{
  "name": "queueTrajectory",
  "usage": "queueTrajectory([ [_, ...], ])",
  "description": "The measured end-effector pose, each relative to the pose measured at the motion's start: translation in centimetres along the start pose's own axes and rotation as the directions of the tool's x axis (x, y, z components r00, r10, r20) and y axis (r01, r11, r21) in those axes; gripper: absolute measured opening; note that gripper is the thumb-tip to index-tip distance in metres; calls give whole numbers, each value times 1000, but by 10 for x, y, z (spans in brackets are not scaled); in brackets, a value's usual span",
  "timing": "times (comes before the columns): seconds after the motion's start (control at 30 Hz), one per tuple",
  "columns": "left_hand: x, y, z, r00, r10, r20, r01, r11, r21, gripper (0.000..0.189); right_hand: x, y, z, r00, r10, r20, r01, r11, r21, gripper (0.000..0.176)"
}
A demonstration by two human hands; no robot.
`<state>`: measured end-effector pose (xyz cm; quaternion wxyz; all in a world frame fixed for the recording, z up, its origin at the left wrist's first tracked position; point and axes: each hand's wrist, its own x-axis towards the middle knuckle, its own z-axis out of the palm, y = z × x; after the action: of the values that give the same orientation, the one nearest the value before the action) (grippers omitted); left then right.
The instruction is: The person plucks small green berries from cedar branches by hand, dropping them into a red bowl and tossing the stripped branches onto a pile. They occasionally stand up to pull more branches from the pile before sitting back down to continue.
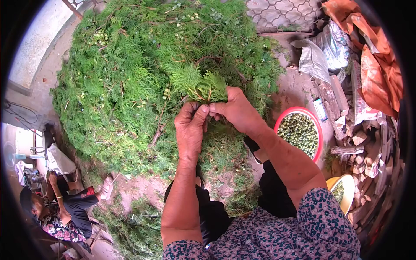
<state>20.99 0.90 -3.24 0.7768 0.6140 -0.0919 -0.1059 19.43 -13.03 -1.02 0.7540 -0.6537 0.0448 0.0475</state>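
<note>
Pointing forward lengthwise, leafy sprig (202,86) pinched in left hand (191,125) and right hand (236,109).

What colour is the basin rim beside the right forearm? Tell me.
The basin rim is pinkish red; best seen in the head view.

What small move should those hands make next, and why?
I'd turn the sprig over slightly between the left hand and right hand, to check for berries. Both hands pinch it near its base, where the fingers hide part of the stems. Berries fill much of the red-rimmed bowl nearby, so any on this sprig probably belong there too.
</note>
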Motion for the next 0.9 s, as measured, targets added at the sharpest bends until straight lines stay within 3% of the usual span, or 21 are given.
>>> queueTrajectory([
  [0.03,0,1,0,1000,0,1,0,1000,0,15,1,3,-2,1000,-1,-1,1,1000,0,14],
  [0.1,-1,6,0,980,-198,-7,190,953,-235,14,5,11,-4,999,28,-17,-21,948,317,11],
  [0.2,2,10,-4,977,-197,-86,157,927,-342,14,5,8,-5,998,45,-39,-25,910,414,10],
  [0.3,8,15,-18,976,-191,-108,114,863,-492,15,7,11,-10,994,99,-48,-66,889,453,13],
  [0.37,9,12,-24,981,-172,-90,119,898,-424,20,7,10,-11,992,119,-41,-89,896,434,13],
  [0.47,9,10,-23,981,-170,-89,92,824,-559,17,7,6,-8,988,155,-22,-134,907,400,13],
  [0.57,7,6,-14,969,-185,-162,99,896,-433,18,6,7,-3,991,129,-29,-114,945,306,12],
  [0.63,6,5,-9,978,-125,-165,92,976,-197,18,4,6,1,995,85,-45,-72,972,225,12],
  [0.7,6,4,-7,982,-108,-157,72,974,-215,17,2,2,4,989,118,-91,-99,976,196,13],
  [0.9,3,5,-5,994,34,-99,-30,999,45,15,6,11,6,968,110,-226,-106,994,30,14],
])
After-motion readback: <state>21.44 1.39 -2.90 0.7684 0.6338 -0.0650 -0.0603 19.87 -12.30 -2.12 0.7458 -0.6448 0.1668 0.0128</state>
